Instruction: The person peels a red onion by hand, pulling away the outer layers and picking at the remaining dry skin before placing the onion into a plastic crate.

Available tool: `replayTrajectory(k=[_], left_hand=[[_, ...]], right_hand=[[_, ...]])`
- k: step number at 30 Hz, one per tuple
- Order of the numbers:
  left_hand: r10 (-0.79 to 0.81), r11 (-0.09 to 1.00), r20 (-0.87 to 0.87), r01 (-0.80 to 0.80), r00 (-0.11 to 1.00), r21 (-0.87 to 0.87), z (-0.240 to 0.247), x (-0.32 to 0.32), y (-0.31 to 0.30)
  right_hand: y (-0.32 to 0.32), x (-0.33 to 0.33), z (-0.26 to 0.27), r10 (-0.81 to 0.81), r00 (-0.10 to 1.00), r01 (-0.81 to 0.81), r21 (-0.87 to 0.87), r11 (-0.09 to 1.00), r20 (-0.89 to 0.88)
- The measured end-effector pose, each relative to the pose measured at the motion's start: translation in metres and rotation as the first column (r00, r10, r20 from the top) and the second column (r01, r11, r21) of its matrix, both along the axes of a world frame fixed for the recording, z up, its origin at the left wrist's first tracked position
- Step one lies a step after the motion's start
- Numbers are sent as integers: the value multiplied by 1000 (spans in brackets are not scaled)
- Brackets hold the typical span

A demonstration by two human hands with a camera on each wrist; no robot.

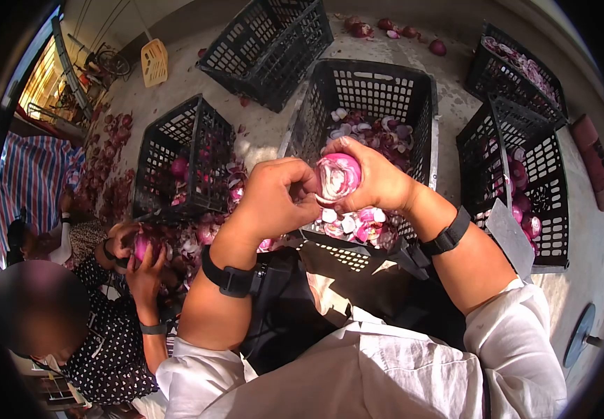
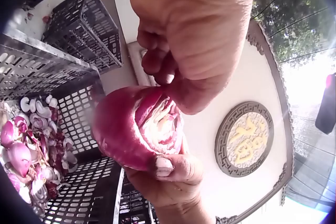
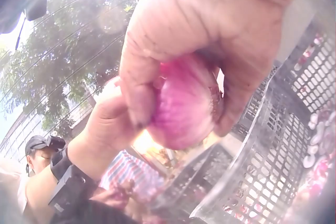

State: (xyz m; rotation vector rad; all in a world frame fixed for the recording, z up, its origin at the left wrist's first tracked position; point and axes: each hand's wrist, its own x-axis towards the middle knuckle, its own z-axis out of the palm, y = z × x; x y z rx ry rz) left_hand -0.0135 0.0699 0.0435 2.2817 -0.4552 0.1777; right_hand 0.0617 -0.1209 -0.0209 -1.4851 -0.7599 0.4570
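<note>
A red onion (image 1: 339,176) with a ragged pale opening at one end is gripped by my right hand (image 1: 380,174), above the black crate (image 1: 386,70) in front of me. The right wrist view shows my thumb and fingers wrapped round its shiny purple side (image 3: 181,103). My left hand (image 1: 274,195) has its fingers curled, and it pinches the outer layer at the edge of that opening. In the left wrist view, the pale layers (image 2: 160,127) show between the two hands. Peeled skins and onion pieces (image 1: 368,223) lie in the crate below.
Another person's hands (image 1: 147,276) hold an onion at my left. Black crates stand at the left (image 1: 197,119), the back (image 1: 267,42) and the right (image 1: 546,174). Loose onions (image 1: 361,30) lie on the floor at the back, and a yellow dustpan (image 1: 154,61) leans nearby.
</note>
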Motion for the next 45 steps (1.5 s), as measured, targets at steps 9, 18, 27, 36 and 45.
replayTrajectory(k=[9,18,27,36,45], left_hand=[[126,965,144,-88,982,-245,-21,16,-4],[139,989,233,-120,962,-91,-35,27,-9],[465,874,-217,-484,858,-43,-46,32,11],[-53,580,-573,-442,818,-684,-45,25,-16],[-368,57,-418,-428,831,-902,-38,14,-42]], right_hand=[[-10,13,3,-70,951,102,-93,990,301],[0,-7,8,108,938,17,-353,936,331],[-17,7,9,2,994,4,-53,999,108],[-12,5,15,-121,987,146,273,951,-105],[13,-14,3,-269,963,246,348,905,20]])
